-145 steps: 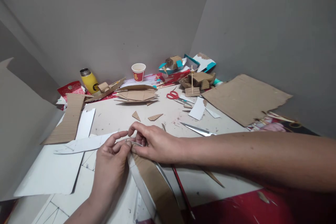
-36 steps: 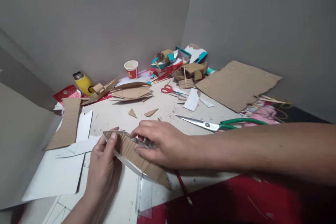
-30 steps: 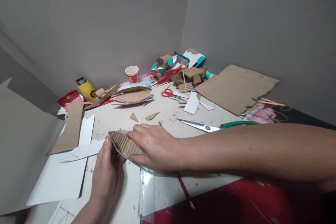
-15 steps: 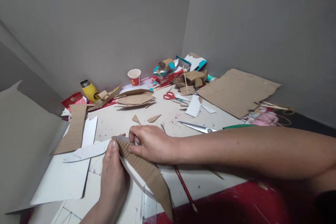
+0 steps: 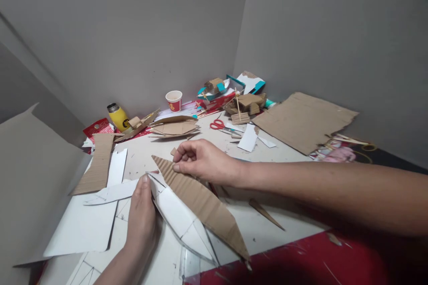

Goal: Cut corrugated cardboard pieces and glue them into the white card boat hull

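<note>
A long pointed strip of brown corrugated cardboard is lifted off the table, and my right hand pinches its upper edge near the far tip. Under it lies a white boat-shaped card piece with pencil lines. My left hand grips that white piece at its far tip, thumb on top. The two pieces meet near the far point and spread apart toward me.
White sheets and a brown strip lie at the left. Red scissors, a paper cup, a yellow bottle, cardboard models and a large cardboard sheet sit farther back. A clear ruler lies near me.
My right hand has raised the brown strip away from the white piece, opening a gap between them. My left hand keeps its hold on the white tip. The view has tilted slightly.
</note>
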Demonstrator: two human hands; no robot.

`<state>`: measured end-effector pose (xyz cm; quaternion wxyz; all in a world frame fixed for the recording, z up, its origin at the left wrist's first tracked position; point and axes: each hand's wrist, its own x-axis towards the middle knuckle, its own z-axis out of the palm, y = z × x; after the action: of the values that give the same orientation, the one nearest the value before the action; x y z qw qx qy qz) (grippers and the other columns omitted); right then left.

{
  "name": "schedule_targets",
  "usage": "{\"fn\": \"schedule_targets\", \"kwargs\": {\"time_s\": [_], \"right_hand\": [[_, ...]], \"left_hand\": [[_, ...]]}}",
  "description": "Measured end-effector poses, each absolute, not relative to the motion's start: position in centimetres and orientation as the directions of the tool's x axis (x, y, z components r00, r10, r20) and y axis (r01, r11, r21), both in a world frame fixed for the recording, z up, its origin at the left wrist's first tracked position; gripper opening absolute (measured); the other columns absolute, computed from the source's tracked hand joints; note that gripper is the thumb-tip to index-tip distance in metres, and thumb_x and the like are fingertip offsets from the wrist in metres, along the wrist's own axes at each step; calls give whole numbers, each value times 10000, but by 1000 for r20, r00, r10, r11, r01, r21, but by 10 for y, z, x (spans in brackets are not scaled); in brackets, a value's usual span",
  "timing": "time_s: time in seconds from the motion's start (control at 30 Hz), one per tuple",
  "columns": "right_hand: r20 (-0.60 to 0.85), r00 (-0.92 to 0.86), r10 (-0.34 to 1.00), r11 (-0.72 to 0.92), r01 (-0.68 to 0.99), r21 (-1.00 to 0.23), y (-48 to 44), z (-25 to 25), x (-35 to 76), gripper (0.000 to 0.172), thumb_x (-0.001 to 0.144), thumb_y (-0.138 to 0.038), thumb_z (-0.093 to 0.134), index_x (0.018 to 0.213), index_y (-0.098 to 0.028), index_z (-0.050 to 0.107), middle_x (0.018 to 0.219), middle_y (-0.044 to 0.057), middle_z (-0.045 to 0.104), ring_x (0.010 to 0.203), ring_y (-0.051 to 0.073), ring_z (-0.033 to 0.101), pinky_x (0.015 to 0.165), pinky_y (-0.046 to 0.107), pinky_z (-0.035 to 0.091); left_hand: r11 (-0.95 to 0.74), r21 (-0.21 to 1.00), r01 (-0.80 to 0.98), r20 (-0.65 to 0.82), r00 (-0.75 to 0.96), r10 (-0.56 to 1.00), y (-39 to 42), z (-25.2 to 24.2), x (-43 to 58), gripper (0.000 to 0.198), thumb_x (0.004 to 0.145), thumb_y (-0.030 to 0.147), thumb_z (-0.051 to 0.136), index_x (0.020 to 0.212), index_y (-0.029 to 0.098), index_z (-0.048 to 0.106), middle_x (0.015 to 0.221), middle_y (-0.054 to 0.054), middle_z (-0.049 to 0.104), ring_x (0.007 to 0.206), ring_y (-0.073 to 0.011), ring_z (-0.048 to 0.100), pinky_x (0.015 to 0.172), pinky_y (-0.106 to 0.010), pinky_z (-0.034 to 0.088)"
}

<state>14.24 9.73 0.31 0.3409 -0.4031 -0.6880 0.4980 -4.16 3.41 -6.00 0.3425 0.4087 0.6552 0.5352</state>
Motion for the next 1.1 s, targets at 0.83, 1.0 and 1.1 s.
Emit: {"fn": "schedule_targets", "kwargs": {"time_s": [0.83,1.0,1.1], "right_hand": [[20,-149,989,150,972,-183,-13,-4,328,183,794,-125,586,959,-74,646,977,189,656,849,269,627,665,313,456],[-41,-169,985,161,976,-148,-8,-15,325,151,870,-155,583,995,-94,643,1028,155,643,906,231,625,773,343,501],[-12,-172,985,168,974,-152,-5,-12,324,269,919,-302,570,1136,-142,583,1120,87,609,929,194,621,791,384,533]], "left_hand": [[72,996,-48,-66,120,991,-20,7,-4,296,745,424,716,899,172,698,714,5,665,595,-115,565,569,-203,477],[7,999,-33,0,220,976,-37,17,13,275,791,404,678,960,187,675,682,23,633,544,-80,516,513,-173,425],[-19,999,-43,26,192,981,-55,24,16,213,787,364,691,906,189,668,716,22,641,565,-79,526,524,-174,425]]}}
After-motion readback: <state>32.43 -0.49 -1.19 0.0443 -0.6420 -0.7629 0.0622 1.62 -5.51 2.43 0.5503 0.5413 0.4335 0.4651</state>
